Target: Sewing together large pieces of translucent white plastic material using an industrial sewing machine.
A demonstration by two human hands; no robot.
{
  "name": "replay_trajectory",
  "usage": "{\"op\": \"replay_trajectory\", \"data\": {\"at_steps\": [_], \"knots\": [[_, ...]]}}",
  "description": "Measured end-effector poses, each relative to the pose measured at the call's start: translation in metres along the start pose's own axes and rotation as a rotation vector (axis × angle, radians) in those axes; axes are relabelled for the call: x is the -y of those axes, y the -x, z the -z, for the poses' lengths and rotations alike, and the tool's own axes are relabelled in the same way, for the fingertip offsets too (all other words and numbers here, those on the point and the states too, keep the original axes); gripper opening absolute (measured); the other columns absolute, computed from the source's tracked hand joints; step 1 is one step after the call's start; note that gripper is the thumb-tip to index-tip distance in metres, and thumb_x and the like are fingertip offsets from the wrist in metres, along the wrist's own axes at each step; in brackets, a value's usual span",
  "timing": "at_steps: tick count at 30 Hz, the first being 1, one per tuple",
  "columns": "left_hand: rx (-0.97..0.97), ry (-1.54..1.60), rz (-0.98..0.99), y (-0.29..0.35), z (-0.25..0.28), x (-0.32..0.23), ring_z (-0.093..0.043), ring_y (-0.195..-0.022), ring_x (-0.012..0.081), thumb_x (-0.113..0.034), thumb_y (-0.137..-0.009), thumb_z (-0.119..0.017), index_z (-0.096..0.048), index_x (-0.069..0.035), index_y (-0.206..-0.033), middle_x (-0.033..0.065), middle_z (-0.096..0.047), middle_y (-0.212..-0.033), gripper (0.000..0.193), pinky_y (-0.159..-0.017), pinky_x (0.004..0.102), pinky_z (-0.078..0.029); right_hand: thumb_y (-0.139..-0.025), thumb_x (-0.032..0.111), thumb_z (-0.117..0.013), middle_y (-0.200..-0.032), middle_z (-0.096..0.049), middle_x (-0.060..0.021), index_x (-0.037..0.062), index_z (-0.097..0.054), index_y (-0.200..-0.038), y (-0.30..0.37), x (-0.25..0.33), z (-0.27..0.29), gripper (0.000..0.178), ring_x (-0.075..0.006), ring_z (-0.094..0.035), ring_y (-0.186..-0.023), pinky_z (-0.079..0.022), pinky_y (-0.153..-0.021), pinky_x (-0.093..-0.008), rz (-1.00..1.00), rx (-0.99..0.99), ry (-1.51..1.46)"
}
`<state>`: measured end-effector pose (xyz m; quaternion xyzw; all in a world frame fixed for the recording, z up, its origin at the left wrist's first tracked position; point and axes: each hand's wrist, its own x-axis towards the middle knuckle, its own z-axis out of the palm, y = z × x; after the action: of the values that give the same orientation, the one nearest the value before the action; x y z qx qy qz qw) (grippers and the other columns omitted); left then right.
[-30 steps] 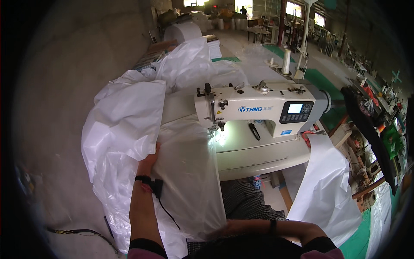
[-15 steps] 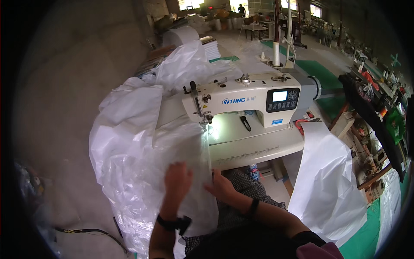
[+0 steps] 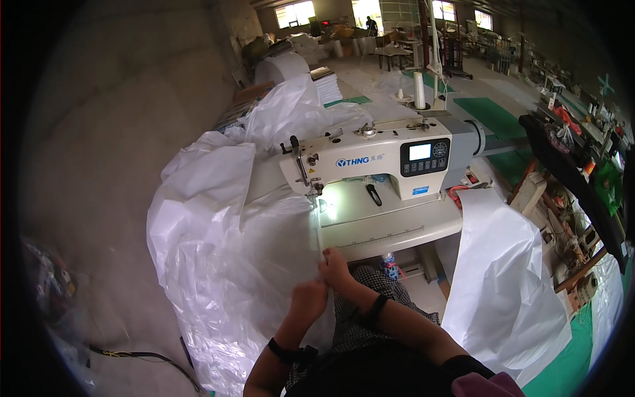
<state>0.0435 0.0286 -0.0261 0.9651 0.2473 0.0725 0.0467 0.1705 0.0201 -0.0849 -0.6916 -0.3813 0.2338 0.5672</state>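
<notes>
Right hand point(image 3: 336, 268), fingers pinched on white sheet point(image 3: 278, 245) edge; left hand point(image 3: 309, 299) curled, hold unclear; sewing machine point(image 3: 390, 173) (blue lettering point(image 3: 352, 162)) beyond.

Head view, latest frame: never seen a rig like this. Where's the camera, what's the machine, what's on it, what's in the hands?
There is no robot here: a person works bare-handed. The wide fisheye camera sits on their head, looking down, so straight edges bend near the rim and the forearms enter from below.

The machine is a white sewing machine with a grey end and a small lit screen. A thin, whitish translucent sheet lies left of and under the needle area. Small black thread snips lie on the bed beneath the arm.

The right hand pinches the sheet's edge in front of the needle. The left hand is curled close by; its fingertips are hidden, so I can't tell whether it grips.
</notes>
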Motion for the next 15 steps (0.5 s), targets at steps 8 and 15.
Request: {"op": "replay_trajectory", "data": {"at_steps": [8,15], "knots": [[-0.060,0.139,-0.029,0.023,0.023,0.041,-0.061,-0.082,0.0328,-0.017,-0.082,-0.054,-0.060,-0.005,-0.083,0.0145,-0.063,-0.085,0.013,-0.072,0.0433,-0.048,-0.083,0.012,-0.051,-0.078,-0.065,-0.0221,-0.0080,-0.042,-0.120,0.008,0.032,0.011,0.043,-0.0355,-0.066,-0.072,-0.053,-0.064,-0.0416,0.037,0.139,0.756],[-0.426,-0.009,0.379,0.023,0.013,0.142,-0.049,-0.112,0.0350,-0.032,-0.084,-0.059,-0.057,-0.007,-0.114,0.0170,-0.053,-0.120,0.040,-0.096,0.0500,-0.035,-0.078,0.012,-0.056,-0.075,-0.068,-0.0129,-0.0162,-0.044,-0.121,-0.020,0.044,0.003,0.053,-0.0222,-0.068,-0.064,-0.053,-0.052,-0.0342,0.192,0.143,1.058]]}}
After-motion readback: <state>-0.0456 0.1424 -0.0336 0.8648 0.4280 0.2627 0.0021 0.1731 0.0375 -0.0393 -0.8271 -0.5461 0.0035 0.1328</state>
